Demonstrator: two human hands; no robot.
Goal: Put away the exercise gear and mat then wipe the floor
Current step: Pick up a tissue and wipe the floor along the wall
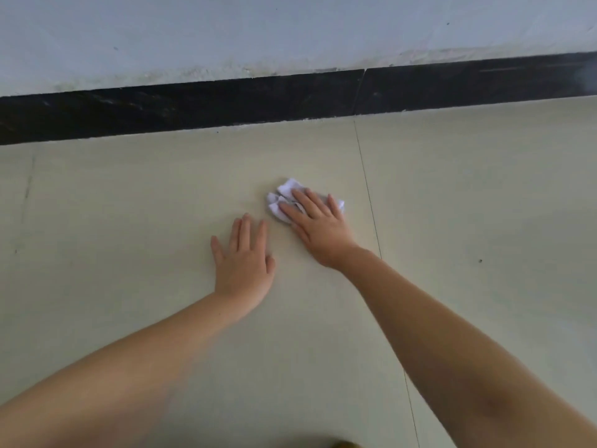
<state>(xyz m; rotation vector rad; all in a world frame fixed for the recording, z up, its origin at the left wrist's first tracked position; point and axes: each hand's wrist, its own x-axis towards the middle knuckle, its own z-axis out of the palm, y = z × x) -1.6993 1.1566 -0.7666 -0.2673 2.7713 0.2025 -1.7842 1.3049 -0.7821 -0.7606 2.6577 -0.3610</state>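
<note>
Pressing cloth (284,202) flat — right hand (318,226), fingers straight.

The floor (129,195) is pale beige tile with a dull, even sheen. 1 thin grout line (366,189) runs away from the viewer just to the right of the right hand (318,221). Beyond both hands a black, faintly marbled skirting (193,108) crosses the view, split by 1 joint (360,92) above the right hand. Over it rises a pale blue-grey wall (258,33), stained along its foot. A faint scuff (27,189) lies well left of the left hand (244,263), and 1 dark speck (480,260) lies well right of the right hand. The light is soft and diffuse.
</note>
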